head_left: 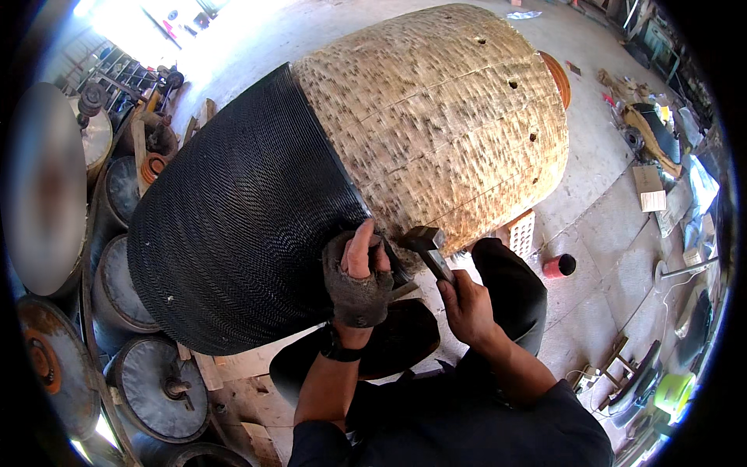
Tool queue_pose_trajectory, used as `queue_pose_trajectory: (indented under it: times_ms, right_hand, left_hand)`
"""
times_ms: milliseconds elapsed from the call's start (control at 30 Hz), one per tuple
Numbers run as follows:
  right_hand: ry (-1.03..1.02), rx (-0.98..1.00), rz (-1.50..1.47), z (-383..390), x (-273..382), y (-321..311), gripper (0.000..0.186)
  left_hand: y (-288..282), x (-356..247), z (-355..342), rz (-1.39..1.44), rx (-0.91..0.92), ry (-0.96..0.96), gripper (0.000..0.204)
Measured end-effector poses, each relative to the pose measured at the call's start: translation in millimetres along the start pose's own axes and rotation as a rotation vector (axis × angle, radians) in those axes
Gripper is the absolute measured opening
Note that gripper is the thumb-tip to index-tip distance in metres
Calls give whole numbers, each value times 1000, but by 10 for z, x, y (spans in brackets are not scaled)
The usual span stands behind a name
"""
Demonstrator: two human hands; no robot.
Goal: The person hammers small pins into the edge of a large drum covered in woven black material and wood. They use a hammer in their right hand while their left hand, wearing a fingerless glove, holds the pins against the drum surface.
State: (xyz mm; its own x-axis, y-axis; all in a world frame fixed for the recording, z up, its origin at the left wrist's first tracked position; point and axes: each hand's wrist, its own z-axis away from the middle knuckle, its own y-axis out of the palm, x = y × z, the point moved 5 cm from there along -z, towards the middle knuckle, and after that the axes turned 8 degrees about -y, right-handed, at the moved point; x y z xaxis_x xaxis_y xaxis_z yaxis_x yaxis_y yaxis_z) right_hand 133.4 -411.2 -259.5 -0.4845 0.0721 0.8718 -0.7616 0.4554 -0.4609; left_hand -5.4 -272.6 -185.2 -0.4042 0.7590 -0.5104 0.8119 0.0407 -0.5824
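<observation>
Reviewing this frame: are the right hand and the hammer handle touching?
Touching. The head view shows the right hand closed around the hammer handle, with the thumb lying against it.

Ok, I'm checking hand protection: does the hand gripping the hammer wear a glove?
No, the right hand gripping the hammer is bare, while the dark glove is on the left hand.
</observation>
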Motion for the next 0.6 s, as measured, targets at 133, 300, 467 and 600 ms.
queue_pose_trajectory:
  times_ms: [133,300,467,600]
  right_hand:
    - [-11,-39,-46,-2,32,-7,22]
    - [-90,-62,-41,-73,231,-71,21]
    - [-208,-93,46,-127,362,-45,17]
    - [-154,-67,66,-154,382,-71,17]
  left_hand:
    - [-6,-53,-62,-17,34,-52,59]
    - [115,-43,-155,-61,140,-280,71]
    - [101,-120,-205,-223,119,-223,75]
    - [144,-60,-216,-205,205,-341,78]
